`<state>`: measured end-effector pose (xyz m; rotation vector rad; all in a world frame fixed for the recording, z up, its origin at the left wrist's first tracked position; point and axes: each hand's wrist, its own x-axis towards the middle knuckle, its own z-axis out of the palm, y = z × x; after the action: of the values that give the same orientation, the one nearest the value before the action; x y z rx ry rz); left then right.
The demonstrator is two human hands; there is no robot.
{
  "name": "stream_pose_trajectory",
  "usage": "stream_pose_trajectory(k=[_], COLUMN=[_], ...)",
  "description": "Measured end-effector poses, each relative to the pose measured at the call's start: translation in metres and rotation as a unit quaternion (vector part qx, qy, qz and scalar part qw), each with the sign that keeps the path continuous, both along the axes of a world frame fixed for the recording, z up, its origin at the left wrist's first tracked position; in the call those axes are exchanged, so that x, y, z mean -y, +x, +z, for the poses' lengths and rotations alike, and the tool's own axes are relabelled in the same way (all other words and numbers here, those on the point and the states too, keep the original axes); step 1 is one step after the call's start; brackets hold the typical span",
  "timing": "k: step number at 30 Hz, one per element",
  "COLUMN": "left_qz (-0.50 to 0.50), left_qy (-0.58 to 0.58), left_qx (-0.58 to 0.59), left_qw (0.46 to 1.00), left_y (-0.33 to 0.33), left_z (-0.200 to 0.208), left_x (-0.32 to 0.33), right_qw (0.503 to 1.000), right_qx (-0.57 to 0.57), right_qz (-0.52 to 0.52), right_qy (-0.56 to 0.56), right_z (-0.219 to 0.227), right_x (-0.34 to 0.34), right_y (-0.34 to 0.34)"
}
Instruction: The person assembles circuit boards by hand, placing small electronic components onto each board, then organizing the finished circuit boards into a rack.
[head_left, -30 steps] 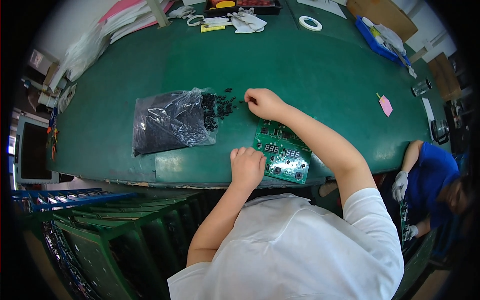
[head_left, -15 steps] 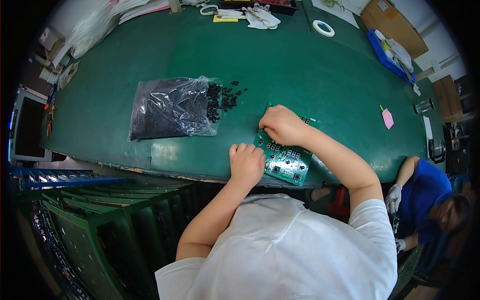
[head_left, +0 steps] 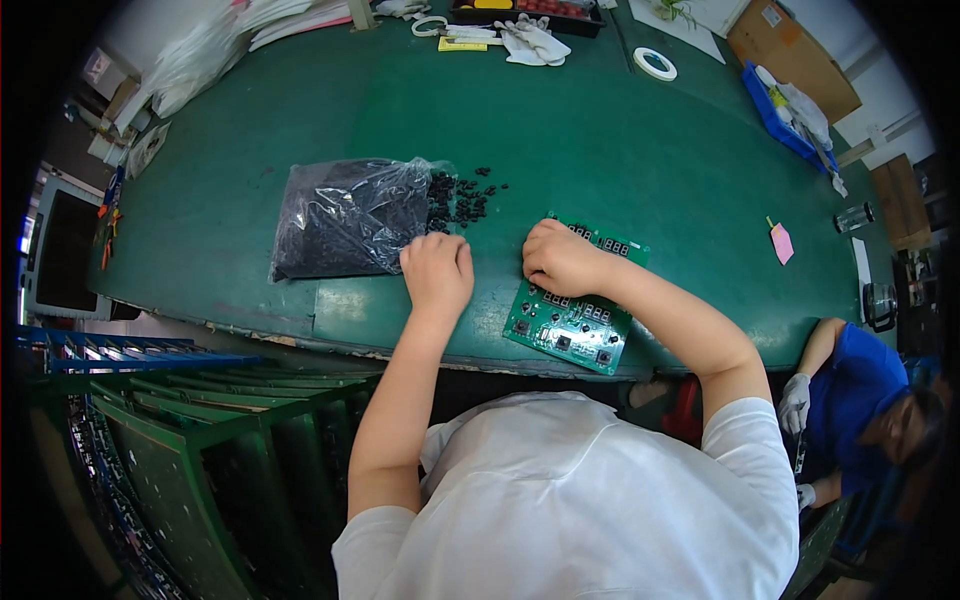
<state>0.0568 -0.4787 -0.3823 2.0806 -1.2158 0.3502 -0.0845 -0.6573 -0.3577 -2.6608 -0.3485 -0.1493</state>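
Your light is moderate: glare streaks the plastic bag left of centre, your white shirt shows bright at the bottom, and the green rack at lower left lies in shadow. Fisheye distortion bends the table inside black corners.

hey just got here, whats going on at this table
A person is handling a green circuit board on a green table. The right hand is over the board's upper left part; whether it holds anything is hidden. The left hand is by the open end of a clear bag, next to loose black pieces.
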Motion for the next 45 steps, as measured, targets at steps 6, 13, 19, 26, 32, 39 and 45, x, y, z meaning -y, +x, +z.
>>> stream_pose_trajectory(k=[6,13,19,26,32,39,45], left_qz=[0.075,0.1,-0.109,-0.186,-0.132,-0.118,-0.1], left_qy=[0.119,0.184,0.004,0.043,0.071,0.06,0.098], left_qx=[0.051,0.041,-0.188,-0.236,-0.098,-0.095,-0.107], left_qw=[0.989,0.977,0.976,0.953,0.984,0.987,0.984], left_y=[0.023,0.022,-0.029,-0.066,-0.089,-0.092,-0.089], left_z=[-0.016,-0.017,0.01,0.006,0.0,-0.005,-0.003], left_x=[0.034,0.033,0.018,-0.001,0.002,0.0,-0.001], right_qw=[0.995,0.969,0.944,0.948,0.951,0.97,0.996], right_qx=[0.004,0.009,-0.102,-0.087,0.043,-0.024,-0.015], right_qz=[0.045,-0.246,-0.308,-0.303,-0.294,-0.184,-0.089], right_qy=[-0.086,-0.023,-0.064,-0.038,0.092,0.156,0.013], right_z=[0.004,-0.016,-0.029,-0.029,0.0,0.027,0.01], right_x=[-0.002,0.03,0.043,0.052,0.036,0.013,0.0], right_y=[0.015,0.094,0.114,0.09,0.045,-0.031,-0.045])
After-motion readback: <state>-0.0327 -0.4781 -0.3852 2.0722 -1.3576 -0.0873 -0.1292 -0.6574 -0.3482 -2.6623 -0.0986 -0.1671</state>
